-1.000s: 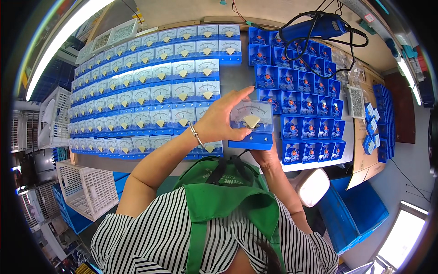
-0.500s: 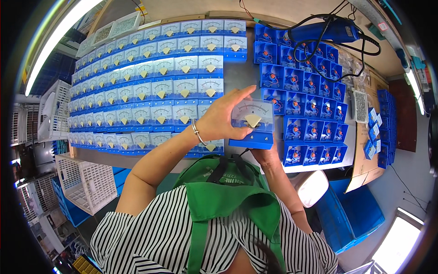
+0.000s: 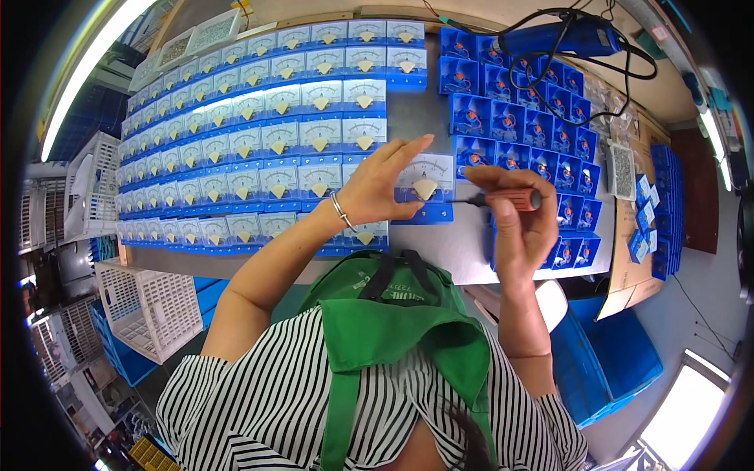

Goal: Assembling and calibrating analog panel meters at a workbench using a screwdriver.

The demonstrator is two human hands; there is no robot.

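Observation:
A blue-based panel meter with a clear front and a cream wedge on its dial is gripped at its left side by my left hand, thumb low and fingers spread along the upper edge. From the right, my right hand is closed round the red handle of a screwdriver. The dark shaft points left at the meter's front; whether its tip touches cannot be made out. Rows of similar meters stand left of my hands. To the right are open blue cases with orange and red parts inside.
A blue power tool with a looped black cable lies over the far cases. Trays of small parts sit at the far left, another tray at the right. A white crate and blue bins flank the table's near side.
My right hand has come out from beneath the meter to its right side and now has a screwdriver. The meter sits slightly farther left, still in my left hand.

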